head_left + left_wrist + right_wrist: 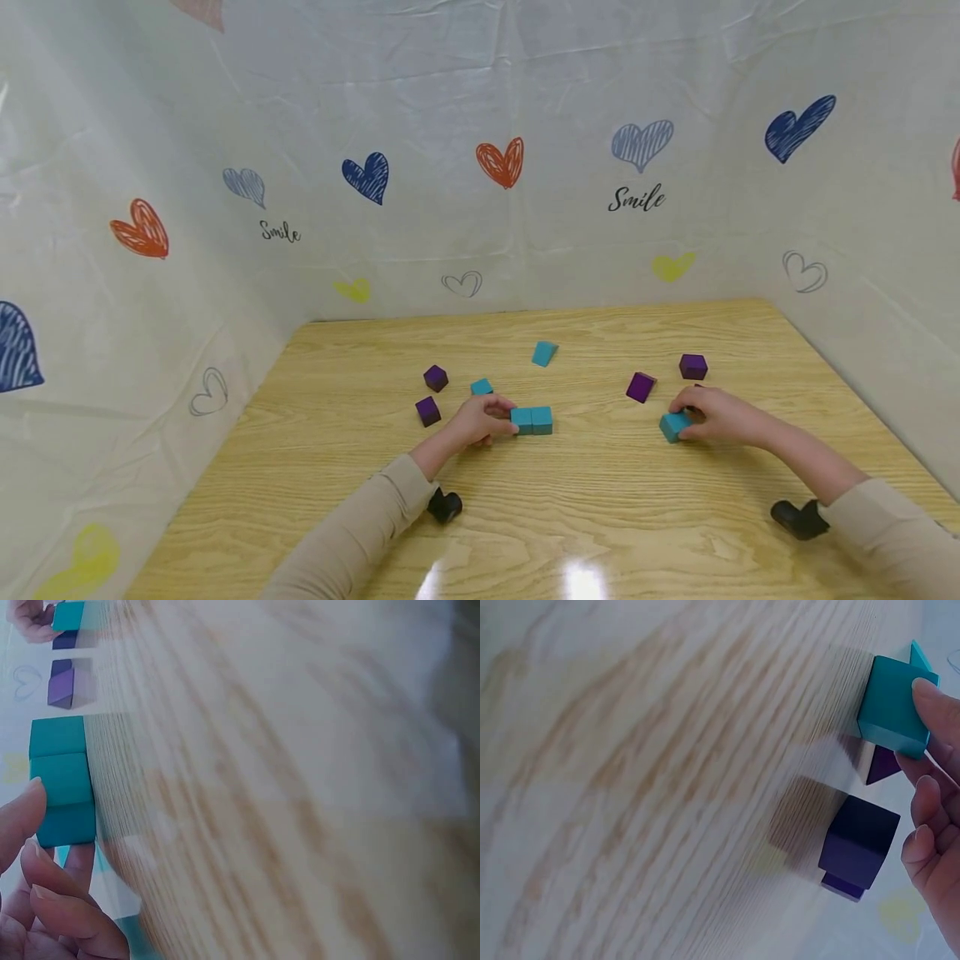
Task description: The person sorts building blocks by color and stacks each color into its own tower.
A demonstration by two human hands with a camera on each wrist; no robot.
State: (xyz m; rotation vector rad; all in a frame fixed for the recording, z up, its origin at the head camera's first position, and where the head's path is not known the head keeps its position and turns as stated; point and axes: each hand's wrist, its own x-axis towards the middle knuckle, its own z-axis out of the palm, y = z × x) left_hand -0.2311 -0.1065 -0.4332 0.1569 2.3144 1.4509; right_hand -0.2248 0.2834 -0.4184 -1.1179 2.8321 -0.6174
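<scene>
Thumb and fingers of my left hand (480,419) pinch a teal cube (521,422) on the wooden table. Flush against its right side is another teal cube (542,421), and in the left wrist view the teal pieces (62,780) form one straight row. Farther right, my right hand (712,415) holds a teal block (675,427) between thumb and fingertips. The right wrist view shows this block (892,705) tilted, with the other fingers curled beneath. A dark purple block (859,836) stands close to those fingers, mostly hidden by the hand in the head view.
Two purple cubes (436,378) lie left of my left hand, and a teal block (482,387) sits just behind it. A teal wedge (544,353) is farther back. Purple blocks (641,387) lie behind my right hand. White heart-printed cloth (570,250) borders the table (600,500).
</scene>
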